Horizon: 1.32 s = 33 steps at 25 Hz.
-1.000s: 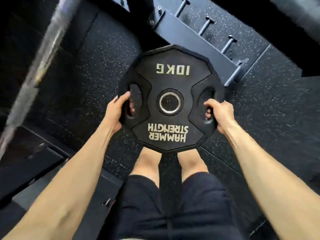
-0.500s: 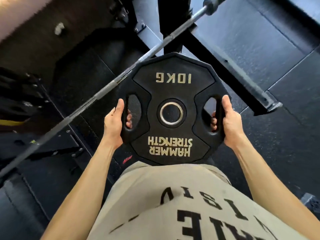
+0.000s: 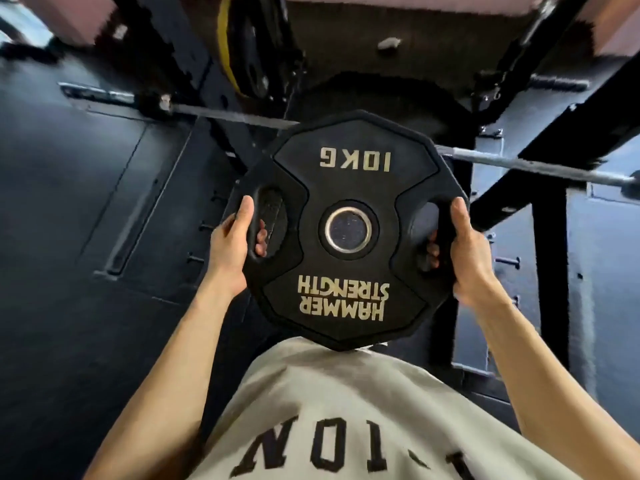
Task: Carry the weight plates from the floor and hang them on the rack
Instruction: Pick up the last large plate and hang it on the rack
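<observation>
A black 10 kg weight plate [image 3: 349, 168] with gold lettering and a steel-ringed centre hole is held flat in front of my chest. My left hand [image 3: 232, 251] grips its left handle, fingers curled through the slot and thumb along the rim. My right hand [image 3: 465, 251] grips the right handle the same way. Beyond the plate stands a black rack frame [image 3: 194, 64], with more plates [image 3: 256, 57] hanging on it beside a yellow band.
A steel barbell [image 3: 526, 164] runs across the view behind the plate, resting on the rack. Black frame beams [image 3: 550, 271] cross the dark rubber floor [image 3: 69, 237] on the right. Short pegs [image 3: 507, 262] stick out of the frame on both sides.
The view has swung from the floor and a peg rail toward the rack; the barbell now lies nearly level across the frame. Both hands keep the same grip on the plate.
</observation>
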Tool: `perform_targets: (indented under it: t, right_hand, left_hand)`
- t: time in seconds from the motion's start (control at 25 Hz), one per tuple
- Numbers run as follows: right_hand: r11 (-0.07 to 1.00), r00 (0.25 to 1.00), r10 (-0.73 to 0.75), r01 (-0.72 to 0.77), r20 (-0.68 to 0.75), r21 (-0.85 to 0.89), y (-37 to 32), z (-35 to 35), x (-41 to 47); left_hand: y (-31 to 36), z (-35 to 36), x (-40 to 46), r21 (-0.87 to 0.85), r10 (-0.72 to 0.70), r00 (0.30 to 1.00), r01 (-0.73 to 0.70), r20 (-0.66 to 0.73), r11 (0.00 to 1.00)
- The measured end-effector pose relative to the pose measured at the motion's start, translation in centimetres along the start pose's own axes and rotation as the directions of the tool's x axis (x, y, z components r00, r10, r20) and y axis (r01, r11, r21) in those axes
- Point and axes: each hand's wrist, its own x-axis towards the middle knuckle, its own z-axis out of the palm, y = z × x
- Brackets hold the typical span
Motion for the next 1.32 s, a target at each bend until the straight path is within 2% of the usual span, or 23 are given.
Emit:
perform_targets:
  t: [0.12, 0.28, 0.44, 0.6, 0.68, 0.8, 1.0, 1.16, 1.32]
  right_hand:
    - [0.989, 0.985, -0.002, 0.028, 0.173, -0.144, 0.1, 5.0, -2.2]
    - [0.944, 0.910, 0.068, 0.074, 0.408, -0.322, 2.3, 13.9, -7.1]
    - [0.888, 0.829, 0.116, 0.160, 0.547, -0.431, 6.7, 23.8, -13.2]
    - [0.861, 0.749, 0.143, 0.229, 0.647, -0.455, 13.0, 34.9, -21.3]
    - [0.853, 0.713, 0.181, 0.228, 0.677, -0.469, 15.4, 40.0, -24.8]
    - [0.848, 0.674, 0.211, 0.235, 0.708, -0.476, 17.6, 46.3, -28.1]
    - [0.831, 0.637, 0.217, 0.277, 0.740, -0.482, 20.3, 58.7, -30.8]
    - [0.842, 0.618, 0.203, 0.286, 0.760, -0.457, 21.8, 69.2, -31.1]
    - [0.841, 0.653, 0.191, 0.276, 0.733, -0.466, 21.2, 80.4, -31.4]
  left_hand:
    - [-1.5, -6.2, -5.0, -0.087, 0.025, 0.974, -0.046, -0.226, 0.995]
    - [-4.1, -15.6, -11.7, -0.244, -0.023, 0.873, -0.110, -0.486, 0.963]
    - [-6.3, -25.8, -16.0, -0.338, -0.081, 0.757, -0.191, -0.649, 0.922]
    - [-7.5, -38.7, -19.7, -0.373, -0.118, 0.653, -0.267, -0.748, 0.888]
    - [-7.4, -44.7, -20.9, -0.363, -0.099, 0.620, -0.316, -0.778, 0.877]
    - [-7.1, -51.1, -21.4, -0.367, -0.071, 0.608, -0.377, -0.790, 0.850]
    - [-5.2, -61.4, -18.1, -0.370, -0.062, 0.583, -0.426, -0.810, 0.825]
    - [-1.8, -69.7, -12.5, -0.335, -0.005, 0.584, -0.459, -0.812, 0.823]
    - [4.3, -78.4, -6.0, -0.329, -0.001, 0.596, -0.440, -0.803, 0.835]
